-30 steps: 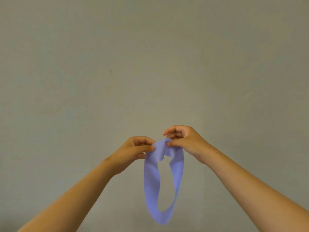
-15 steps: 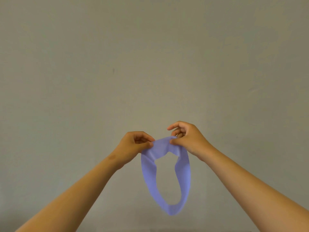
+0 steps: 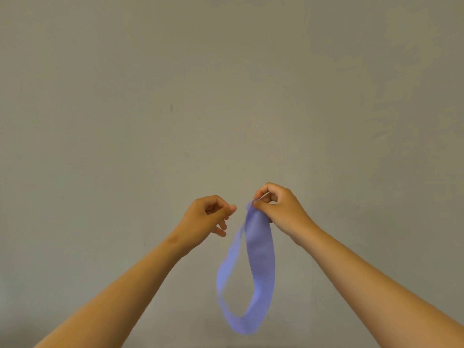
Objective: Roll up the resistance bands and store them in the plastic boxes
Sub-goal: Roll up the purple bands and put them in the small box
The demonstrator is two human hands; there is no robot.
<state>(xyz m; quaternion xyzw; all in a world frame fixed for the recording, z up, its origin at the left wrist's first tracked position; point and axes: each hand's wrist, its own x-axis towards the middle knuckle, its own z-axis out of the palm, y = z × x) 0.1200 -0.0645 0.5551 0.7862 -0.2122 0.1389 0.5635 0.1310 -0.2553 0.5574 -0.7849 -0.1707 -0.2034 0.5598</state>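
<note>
A purple resistance band [image 3: 259, 262] hangs as an open loop in the air in front of a plain wall. My right hand [image 3: 278, 207] pinches the band's top edge between thumb and fingers. My left hand [image 3: 208, 217] is a short way to the left of the band, its fingers curled, holding nothing. The band's lower end is blurred as it swings. No plastic boxes are in view.
A plain grey-beige wall [image 3: 226, 96] fills the whole view behind my raised arms. A darker strip runs along the bottom edge.
My left hand has let go of the band and drawn slightly left. The band now hangs from my right hand alone and has swung down and to the right.
</note>
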